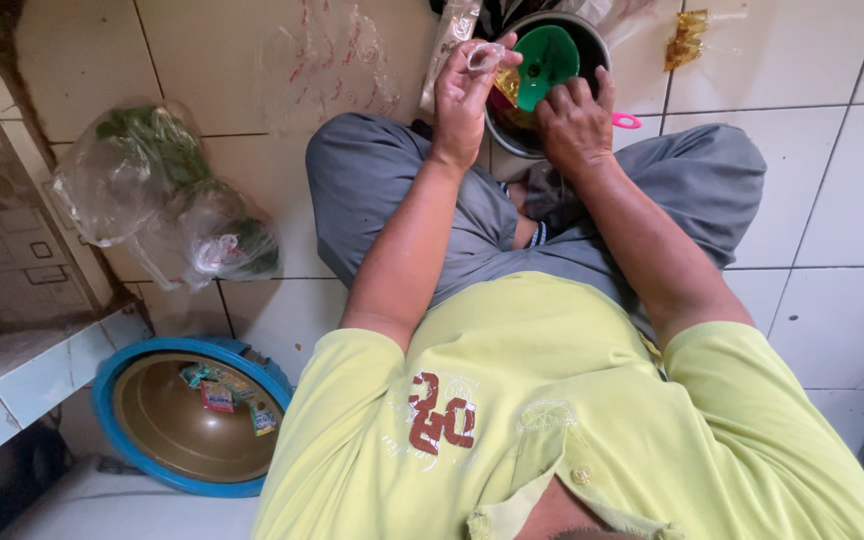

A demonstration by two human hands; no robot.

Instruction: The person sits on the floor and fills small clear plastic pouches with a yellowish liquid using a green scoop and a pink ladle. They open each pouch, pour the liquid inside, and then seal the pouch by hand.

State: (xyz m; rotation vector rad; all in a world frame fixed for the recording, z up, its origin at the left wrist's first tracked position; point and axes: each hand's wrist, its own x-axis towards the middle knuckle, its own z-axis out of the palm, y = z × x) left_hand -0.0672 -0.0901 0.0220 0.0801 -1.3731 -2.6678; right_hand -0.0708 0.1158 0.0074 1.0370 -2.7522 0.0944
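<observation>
Two bare hands show: the left hand [464, 92] and the right hand [574, 122]. There is one green plastic funnel [546, 58], one round dark metal pot [552, 95] and one pink plastic handle [625, 121] sticking out beside the pot. Two clear plastic bags of green leaves [130, 165] [227, 238] lie on the white tiled floor [832, 200]. One round blue-rimmed metal basin [190, 415] holds about three small coloured sachets [218, 396]. One crumpled amber plastic wrapper [687, 38] lies apart, and one small clear plastic scrap [483, 55] sits at the left fingertips.
</observation>
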